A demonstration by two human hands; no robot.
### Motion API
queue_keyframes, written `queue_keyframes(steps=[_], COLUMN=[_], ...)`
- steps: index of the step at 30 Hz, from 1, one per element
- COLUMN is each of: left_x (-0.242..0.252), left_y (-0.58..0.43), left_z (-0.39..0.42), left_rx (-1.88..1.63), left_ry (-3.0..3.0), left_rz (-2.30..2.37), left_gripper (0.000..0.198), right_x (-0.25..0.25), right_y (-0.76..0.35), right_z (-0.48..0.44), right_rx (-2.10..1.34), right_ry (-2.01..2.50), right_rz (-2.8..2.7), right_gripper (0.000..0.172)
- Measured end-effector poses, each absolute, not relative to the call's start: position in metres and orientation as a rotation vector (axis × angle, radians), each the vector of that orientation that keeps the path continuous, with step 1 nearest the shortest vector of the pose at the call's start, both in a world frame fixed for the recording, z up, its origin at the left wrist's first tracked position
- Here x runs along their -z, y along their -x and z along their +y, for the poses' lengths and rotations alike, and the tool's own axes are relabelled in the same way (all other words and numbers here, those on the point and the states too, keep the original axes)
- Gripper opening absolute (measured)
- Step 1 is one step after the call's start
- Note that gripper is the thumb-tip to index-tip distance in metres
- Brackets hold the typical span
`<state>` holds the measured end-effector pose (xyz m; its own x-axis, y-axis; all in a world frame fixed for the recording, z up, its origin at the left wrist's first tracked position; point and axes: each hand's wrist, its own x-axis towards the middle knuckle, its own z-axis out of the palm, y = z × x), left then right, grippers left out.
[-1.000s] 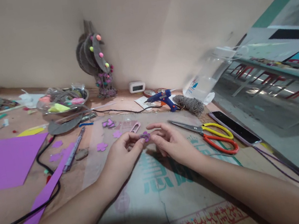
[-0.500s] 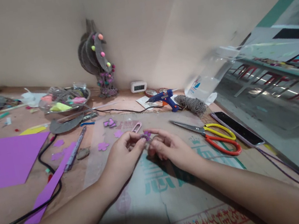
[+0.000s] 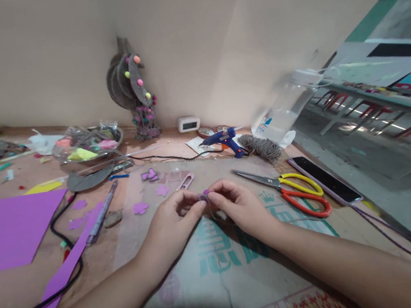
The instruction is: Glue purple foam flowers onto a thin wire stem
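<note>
My left hand and my right hand meet at the middle of the table. Both pinch a small purple foam flower piece between thumb and fingertips, so little of it shows. More purple foam flowers lie just left of the hands, and a small pink clip lies just beyond them. Scissors with yellow and red handles rest to the right of my right hand.
A purple foam sheet and strip lie left, with a black cable and a pen. A blue glue gun, twine, a phone, a bowl of scraps and a grey decorated tree stand behind.
Both hands have closed in tighter on the purple flower piece, with my right fingers curling over it. The view has shifted slightly.
</note>
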<state>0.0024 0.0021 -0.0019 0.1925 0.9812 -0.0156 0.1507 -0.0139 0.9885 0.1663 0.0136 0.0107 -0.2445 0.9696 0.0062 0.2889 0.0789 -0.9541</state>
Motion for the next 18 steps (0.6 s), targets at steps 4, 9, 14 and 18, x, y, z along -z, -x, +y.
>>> queue_keyframes(steps=[4, 9, 14, 18], left_x=[0.0054, 0.0056, 0.0024, 0.0014], left_y=[-0.0010, -0.0004, -0.0034, -0.0039], left_z=[0.0033, 0.0030, 0.0037, 0.0053], left_rx=[-1.025, -1.044, -1.066, -1.083], left_ry=[-1.384, -1.430, -1.380, -1.398], left_rz=[1.165, 1.174, 1.167, 1.155], left_gripper=[0.023, 0.021, 0.018, 0.018], right_x=[-0.0114, -0.0128, -0.0142, -0.0159], right_y=[-0.1675, -0.1675, -0.1666, -0.1648], right_z=[0.0142, 0.0119, 0.0112, 0.0136], right_rx=[-1.167, -1.149, -1.198, -1.198], right_ry=[1.277, 1.304, 1.274, 1.320], right_rz=[-1.663, -1.702, -1.700, -1.694], right_gripper=[0.017, 0.019, 0.025, 0.025])
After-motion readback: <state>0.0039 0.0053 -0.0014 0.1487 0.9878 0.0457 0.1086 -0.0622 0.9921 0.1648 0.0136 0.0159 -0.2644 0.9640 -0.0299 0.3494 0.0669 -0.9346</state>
